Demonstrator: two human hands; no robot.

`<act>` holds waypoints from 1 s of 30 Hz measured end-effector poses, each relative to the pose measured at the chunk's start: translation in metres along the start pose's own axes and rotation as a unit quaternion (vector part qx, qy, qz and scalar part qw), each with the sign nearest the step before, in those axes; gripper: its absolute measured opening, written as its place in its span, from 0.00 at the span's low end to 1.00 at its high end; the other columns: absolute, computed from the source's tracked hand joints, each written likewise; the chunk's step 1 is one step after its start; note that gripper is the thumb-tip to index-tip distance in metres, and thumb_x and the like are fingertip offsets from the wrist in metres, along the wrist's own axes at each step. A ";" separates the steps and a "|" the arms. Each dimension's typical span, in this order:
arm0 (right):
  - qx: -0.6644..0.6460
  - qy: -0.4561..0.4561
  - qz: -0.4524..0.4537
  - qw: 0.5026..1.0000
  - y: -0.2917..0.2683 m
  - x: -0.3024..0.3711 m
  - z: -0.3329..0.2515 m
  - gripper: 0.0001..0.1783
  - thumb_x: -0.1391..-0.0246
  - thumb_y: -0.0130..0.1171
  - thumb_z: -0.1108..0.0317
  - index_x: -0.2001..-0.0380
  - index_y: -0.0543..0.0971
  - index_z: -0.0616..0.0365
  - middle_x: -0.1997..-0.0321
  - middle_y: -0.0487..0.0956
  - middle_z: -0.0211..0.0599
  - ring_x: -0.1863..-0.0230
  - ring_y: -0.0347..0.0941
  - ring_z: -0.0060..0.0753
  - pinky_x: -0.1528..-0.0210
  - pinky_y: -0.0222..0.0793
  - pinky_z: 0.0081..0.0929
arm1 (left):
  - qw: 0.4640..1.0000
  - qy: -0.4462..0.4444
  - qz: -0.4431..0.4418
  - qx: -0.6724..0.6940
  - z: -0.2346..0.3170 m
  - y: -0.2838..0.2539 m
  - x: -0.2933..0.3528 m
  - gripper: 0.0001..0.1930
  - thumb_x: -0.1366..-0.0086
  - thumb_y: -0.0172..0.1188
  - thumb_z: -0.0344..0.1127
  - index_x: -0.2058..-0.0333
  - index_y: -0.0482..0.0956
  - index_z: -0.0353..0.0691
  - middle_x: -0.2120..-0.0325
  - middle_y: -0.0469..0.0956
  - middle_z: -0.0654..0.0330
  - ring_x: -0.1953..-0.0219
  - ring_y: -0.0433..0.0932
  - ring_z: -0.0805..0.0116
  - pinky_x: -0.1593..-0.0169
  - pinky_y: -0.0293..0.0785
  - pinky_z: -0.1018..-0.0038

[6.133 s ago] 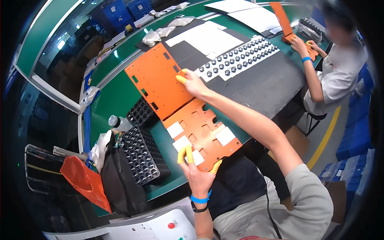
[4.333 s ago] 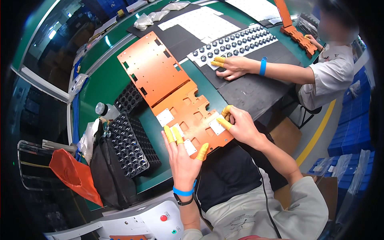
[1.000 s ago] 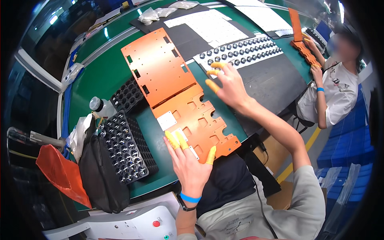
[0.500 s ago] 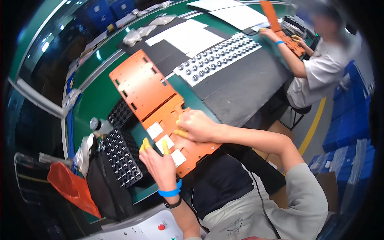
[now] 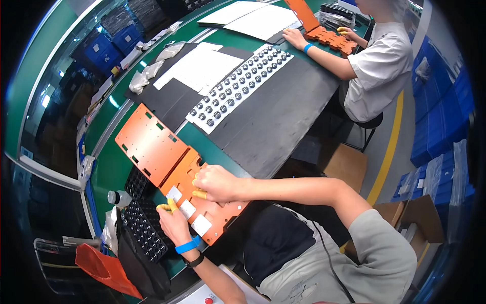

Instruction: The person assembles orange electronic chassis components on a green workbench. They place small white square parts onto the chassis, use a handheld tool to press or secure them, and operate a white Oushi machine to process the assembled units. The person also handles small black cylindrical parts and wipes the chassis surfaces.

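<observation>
A hinged orange fixture [image 5: 186,195] lies across the near table edge, its lid [image 5: 151,146] folded open at the far left. Three white rectangular pieces sit in a row along its left side; one white piece [image 5: 188,208] is in the middle. My left hand [image 5: 174,227] is at the row's far end, yellow-capped fingertips drawn together by the farthest white piece [image 5: 174,193]. Whatever they pinch is too small to make out. Over the fixture's right side, my right hand [image 5: 216,183] has its fingers curled down; the palm hides anything in them.
Black trays [image 5: 144,228] with many round cells stand left of the fixture, beside a small bottle [image 5: 119,198]. A white sheet [image 5: 238,88] with rows of black round parts lies on a dark mat. At the far right a co-worker [image 5: 377,63] handles another orange fixture [image 5: 331,39].
My left hand's fingers, spread before, have come together and shifted from the middle white piece to the farthest one. My right hand stays curled over the fixture. The whole view has shifted.
</observation>
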State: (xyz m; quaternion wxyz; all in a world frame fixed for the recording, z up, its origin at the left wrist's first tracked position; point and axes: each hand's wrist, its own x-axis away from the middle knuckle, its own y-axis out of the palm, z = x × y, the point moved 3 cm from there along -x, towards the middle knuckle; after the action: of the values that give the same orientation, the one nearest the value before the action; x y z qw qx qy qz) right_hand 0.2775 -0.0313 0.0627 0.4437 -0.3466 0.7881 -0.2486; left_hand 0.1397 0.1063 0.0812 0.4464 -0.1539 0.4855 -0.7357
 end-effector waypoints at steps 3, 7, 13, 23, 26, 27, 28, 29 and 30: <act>-0.009 -0.001 0.005 1.000 0.001 -0.001 0.000 0.17 0.50 0.64 0.59 0.83 0.75 0.59 0.78 0.76 0.45 0.68 0.75 0.50 0.59 0.69 0.43 | 1.000 0.004 -0.004 -0.025 -0.005 0.001 -0.006 0.18 0.28 0.48 0.43 0.63 0.73 0.28 0.67 0.79 0.37 0.60 0.75 0.33 0.59 0.68 0.50; -0.018 0.005 0.013 1.000 0.002 0.000 0.002 0.17 0.51 0.64 0.59 0.82 0.76 0.60 0.77 0.76 0.43 0.68 0.75 0.49 0.59 0.70 0.43 | 0.999 0.040 0.003 -0.025 0.004 0.003 -0.003 0.14 0.30 0.50 0.37 0.65 0.73 0.28 0.69 0.78 0.36 0.63 0.75 0.33 0.62 0.67 0.48; -0.057 0.010 0.034 0.998 0.003 0.003 0.005 0.14 0.54 0.65 0.61 0.82 0.78 0.62 0.77 0.78 0.45 0.68 0.77 0.49 0.58 0.71 0.43 | 0.997 0.039 0.011 -0.066 0.007 0.007 -0.006 0.14 0.30 0.50 0.36 0.64 0.73 0.28 0.68 0.79 0.36 0.62 0.76 0.33 0.60 0.68 0.48; -0.067 0.017 0.034 0.997 0.006 0.005 0.006 0.16 0.51 0.65 0.60 0.81 0.77 0.61 0.76 0.77 0.43 0.67 0.76 0.48 0.58 0.70 0.42 | 0.997 0.056 0.009 -0.051 0.002 0.010 -0.011 0.11 0.33 0.50 0.31 0.63 0.75 0.26 0.69 0.78 0.34 0.64 0.76 0.34 0.61 0.69 0.50; -0.056 0.028 0.022 0.998 0.005 0.005 0.006 0.16 0.51 0.64 0.59 0.80 0.77 0.61 0.75 0.78 0.44 0.66 0.76 0.48 0.58 0.70 0.42 | 0.998 0.062 0.011 0.013 0.001 0.006 -0.014 0.08 0.36 0.51 0.26 0.64 0.75 0.25 0.73 0.77 0.37 0.68 0.76 0.36 0.64 0.69 0.56; -0.049 0.029 0.016 0.998 0.006 0.005 0.007 0.16 0.51 0.64 0.59 0.80 0.77 0.61 0.75 0.78 0.44 0.66 0.76 0.48 0.58 0.70 0.42 | 0.997 0.071 0.019 0.025 0.001 0.005 -0.015 0.08 0.35 0.51 0.26 0.65 0.75 0.25 0.73 0.77 0.37 0.69 0.75 0.37 0.64 0.69 0.57; -0.052 0.024 0.019 0.998 0.006 0.004 0.006 0.16 0.51 0.64 0.59 0.80 0.77 0.61 0.74 0.78 0.44 0.66 0.76 0.48 0.58 0.70 0.43 | 0.996 0.080 0.026 0.036 -0.001 0.003 -0.017 0.08 0.34 0.51 0.27 0.65 0.74 0.25 0.73 0.77 0.37 0.70 0.75 0.38 0.65 0.69 0.57; -0.054 0.020 0.023 0.998 0.006 0.004 0.004 0.16 0.51 0.64 0.59 0.80 0.77 0.60 0.74 0.78 0.43 0.66 0.76 0.48 0.57 0.70 0.43 | 0.994 0.089 0.033 0.047 -0.002 0.001 -0.019 0.08 0.34 0.52 0.27 0.65 0.74 0.25 0.73 0.77 0.37 0.71 0.75 0.39 0.66 0.69 0.58; -0.056 0.016 0.025 0.998 0.004 0.004 0.005 0.15 0.51 0.64 0.58 0.80 0.77 0.60 0.74 0.78 0.43 0.66 0.76 0.48 0.57 0.69 0.43 | 0.995 0.074 0.020 0.066 0.000 -0.002 -0.020 0.12 0.29 0.51 0.31 0.67 0.73 0.26 0.74 0.78 0.42 0.76 0.75 0.51 0.70 0.69 0.61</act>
State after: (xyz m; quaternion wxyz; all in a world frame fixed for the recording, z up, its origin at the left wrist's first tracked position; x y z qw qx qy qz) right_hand 0.2788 -0.0323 0.0552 0.4171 -0.3469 0.8162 -0.1987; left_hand 0.1494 0.1223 0.0873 0.4332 -0.0594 0.4703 -0.7665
